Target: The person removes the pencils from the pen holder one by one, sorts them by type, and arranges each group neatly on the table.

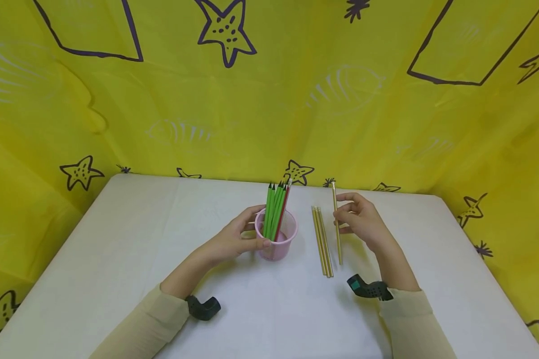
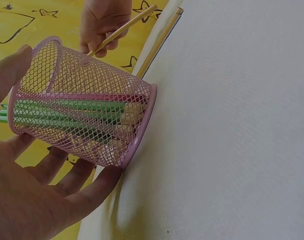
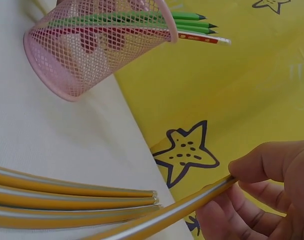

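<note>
A pink mesh pencil cup (image 1: 275, 253) stands upright on the table. My left hand (image 1: 233, 241) holds it from the left, thumb at the near side and fingers curved round the far side. Inside lean several green pencils (image 1: 269, 212) with dark points up, and a red pencil (image 1: 282, 213) with its white eraser end up. To the right, my right hand (image 1: 360, 219) pinches a gold pencil (image 3: 187, 204) between thumb and fingers, nearly upright. Just left of it, three gold pencils (image 1: 322, 244) lie side by side on the table.
The white-covered table (image 1: 269, 319) meets a yellow patterned cloth (image 1: 260, 124) at its back edge and sides. Black curved devices (image 1: 203, 308) are worn at both wrists, over beige sleeves (image 1: 139, 324).
</note>
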`<state>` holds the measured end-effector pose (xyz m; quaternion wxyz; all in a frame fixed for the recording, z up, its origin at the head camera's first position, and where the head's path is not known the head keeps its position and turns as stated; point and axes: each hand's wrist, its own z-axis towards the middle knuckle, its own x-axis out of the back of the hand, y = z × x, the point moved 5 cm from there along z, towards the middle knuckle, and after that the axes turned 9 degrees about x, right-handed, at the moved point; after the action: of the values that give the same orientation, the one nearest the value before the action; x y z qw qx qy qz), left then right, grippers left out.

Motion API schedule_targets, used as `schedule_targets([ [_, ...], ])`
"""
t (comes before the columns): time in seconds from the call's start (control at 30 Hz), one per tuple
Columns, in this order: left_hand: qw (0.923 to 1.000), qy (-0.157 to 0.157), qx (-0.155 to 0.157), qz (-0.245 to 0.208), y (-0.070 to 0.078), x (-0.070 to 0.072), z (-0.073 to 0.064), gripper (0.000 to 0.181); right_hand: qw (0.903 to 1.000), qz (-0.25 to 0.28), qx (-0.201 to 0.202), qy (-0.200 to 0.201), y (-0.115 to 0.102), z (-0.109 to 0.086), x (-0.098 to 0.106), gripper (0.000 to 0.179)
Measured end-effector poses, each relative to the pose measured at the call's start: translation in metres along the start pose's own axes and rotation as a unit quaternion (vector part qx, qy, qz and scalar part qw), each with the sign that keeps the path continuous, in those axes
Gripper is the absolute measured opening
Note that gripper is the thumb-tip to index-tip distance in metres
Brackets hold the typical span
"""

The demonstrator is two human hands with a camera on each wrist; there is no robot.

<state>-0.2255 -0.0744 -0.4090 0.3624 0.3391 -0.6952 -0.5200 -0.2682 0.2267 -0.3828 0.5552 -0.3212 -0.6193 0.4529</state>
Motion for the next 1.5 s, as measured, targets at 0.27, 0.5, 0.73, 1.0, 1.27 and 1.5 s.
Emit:
schedule_targets([
  [0.27,1.0,0.001,0.005,0.002,0.0,0.0,0.0,0.078,0.9995,-0.024,-0.016,-0.01,0.004,0.0,-0.001,0.047],
  [0.5,1.0,0.0,0.006,0.005,0.0,0.001,0.0,0.078,0.9986,-0.038,-0.024,-0.028,0.011,0.0,-0.003,0.051],
  [0.73,1.0,-0.002,-0.001,0.005,0.001,0.001,0.001,0.078,0.9975,-0.044,-0.034,-0.043,0.016,0.0,-0.006,0.051],
  [1.0,1.0,-0.001,0.005,0.006,0.001,0.0,0.0,0.079,0.9958,-0.058,-0.049,-0.052,0.023,0.001,-0.008,0.053],
  [1.27,1.0,-0.002,0.001,0.006,0.001,0.0,0.001,0.079,0.994,-0.067,-0.062,-0.06,0.026,0.001,-0.01,0.054],
  [1.5,1.0,-0.002,0.005,0.006,0.002,0.0,0.0,0.078,0.9938,-0.065,-0.065,-0.063,0.03,0.002,-0.015,0.055],
])
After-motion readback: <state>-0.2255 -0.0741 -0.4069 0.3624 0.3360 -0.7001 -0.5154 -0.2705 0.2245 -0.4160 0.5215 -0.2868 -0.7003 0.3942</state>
